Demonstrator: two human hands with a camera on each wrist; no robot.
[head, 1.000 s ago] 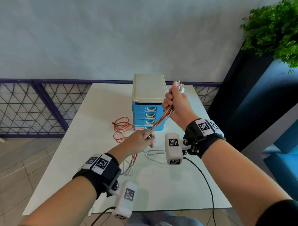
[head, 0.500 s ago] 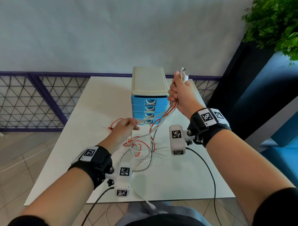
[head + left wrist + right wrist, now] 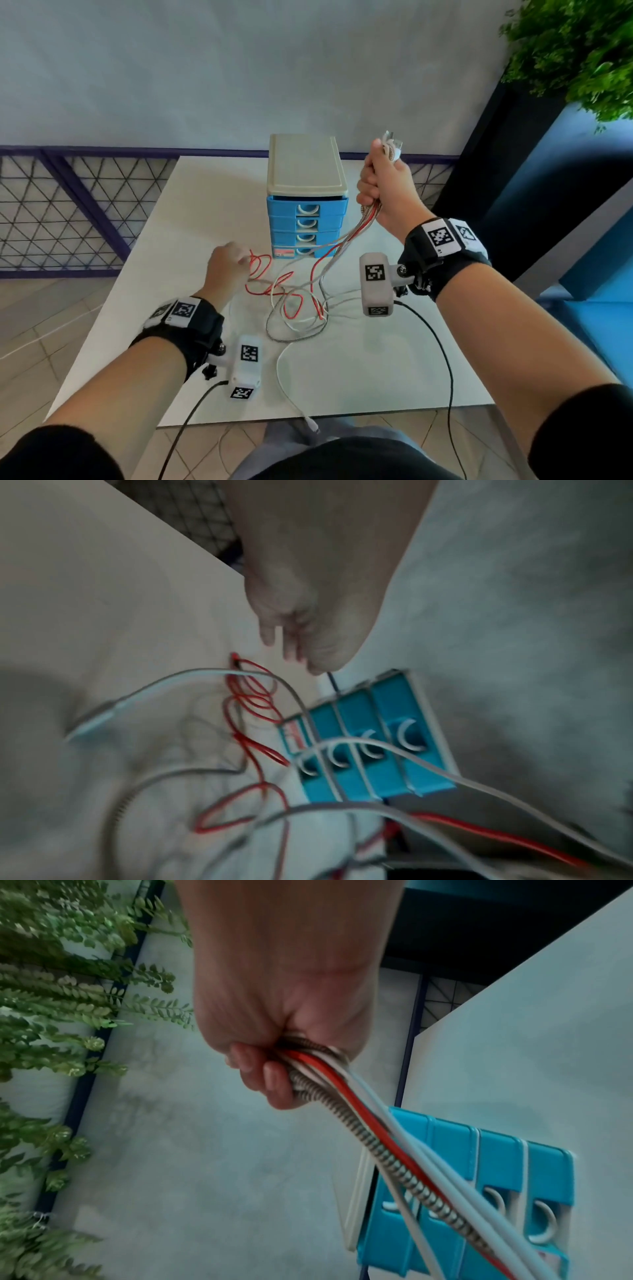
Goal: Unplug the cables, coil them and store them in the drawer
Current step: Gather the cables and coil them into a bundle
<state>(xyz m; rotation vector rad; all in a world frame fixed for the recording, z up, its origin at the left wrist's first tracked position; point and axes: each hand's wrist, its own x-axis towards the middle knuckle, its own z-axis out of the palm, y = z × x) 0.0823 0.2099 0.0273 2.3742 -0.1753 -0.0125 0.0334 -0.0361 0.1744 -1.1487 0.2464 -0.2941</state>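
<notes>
My right hand (image 3: 376,186) is raised beside the blue drawer unit (image 3: 306,222) and grips a bundle of cables (image 3: 359,1112) in its fist: red, white and a braided one. Their plug ends (image 3: 392,147) stick out above the fist. The cables hang down into a loose tangle (image 3: 294,305) on the white table (image 3: 191,212). My left hand (image 3: 236,262) hovers low over the table at the left of the tangle, by the red cable's loops (image 3: 253,696). Its fingers (image 3: 291,645) are loosely extended and hold nothing. All drawers look closed.
One white cable (image 3: 284,377) trails off the table's front edge, its plug (image 3: 312,426) hanging there. A purple lattice railing (image 3: 68,212) runs behind and left of the table. A dark planter with a green plant (image 3: 575,51) stands at the right.
My left hand has let go of the bundle near the right hand and moved down and left. The cables have dropped into a spread tangle. My right hand has risen slightly.
</notes>
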